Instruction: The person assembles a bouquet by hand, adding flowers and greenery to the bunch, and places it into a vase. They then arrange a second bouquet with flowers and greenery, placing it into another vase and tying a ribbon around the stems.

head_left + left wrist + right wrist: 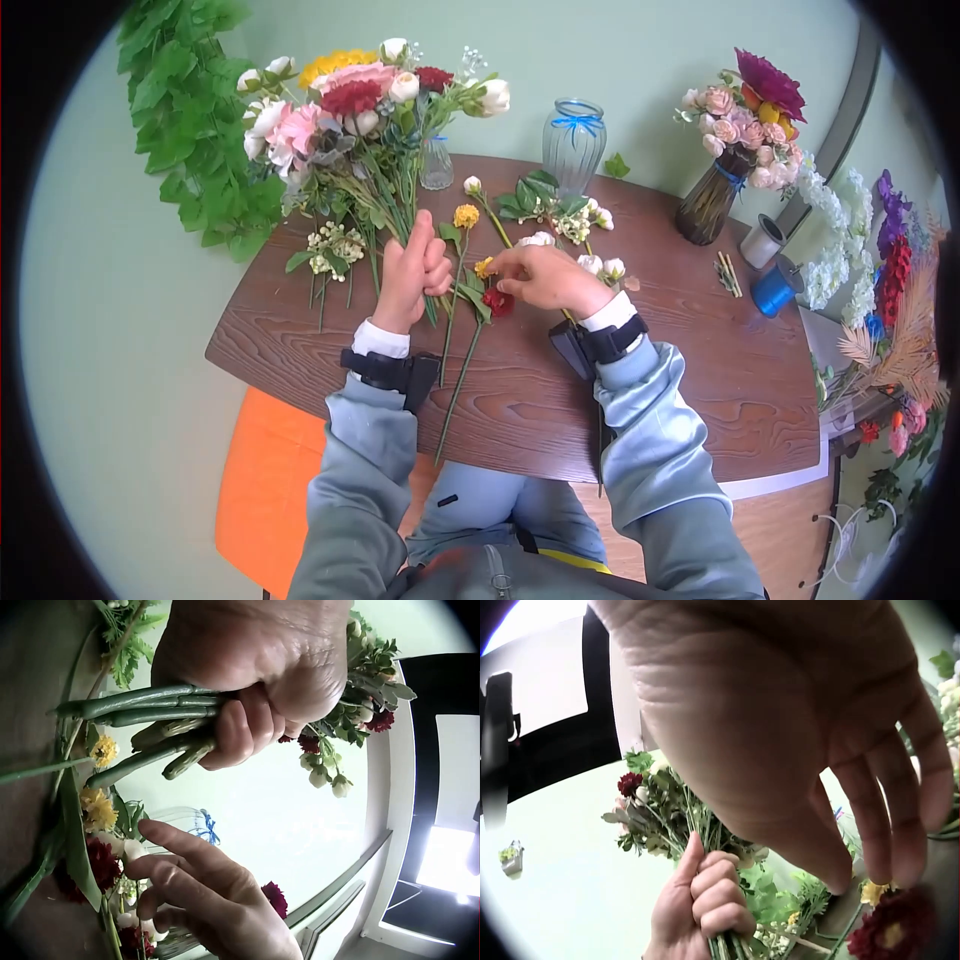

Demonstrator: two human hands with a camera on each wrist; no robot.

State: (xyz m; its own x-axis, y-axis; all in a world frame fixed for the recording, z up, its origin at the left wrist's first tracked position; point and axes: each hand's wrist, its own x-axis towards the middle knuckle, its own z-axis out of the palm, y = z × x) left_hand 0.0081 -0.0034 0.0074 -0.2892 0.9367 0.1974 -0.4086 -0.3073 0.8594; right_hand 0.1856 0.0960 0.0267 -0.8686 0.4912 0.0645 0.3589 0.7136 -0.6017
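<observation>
My left hand [410, 272] grips a bundle of green flower stems [142, 705], the cut ends sticking out below the fist. Above it spreads the bouquet [350, 110] of pink, red, white and yellow flowers. My right hand [545, 278] hovers over the loose flowers with its fingers loosely bent and apart. Close beneath its fingertips lie a dark red flower [892, 934] and a small yellow flower [874, 892]. Another yellow flower [466, 216] and a white rosebud [473, 185] lie farther back on the wooden table [510, 400]. The right hand holds nothing.
A clear glass vase [574, 145] with a blue ribbon stands at the back, beside a smaller glass vase [436, 165]. To the right are a filled dark vase [712, 205], a blue ribbon spool [772, 292] and a white spool [762, 242]. White berry sprigs [335, 250] lie at left.
</observation>
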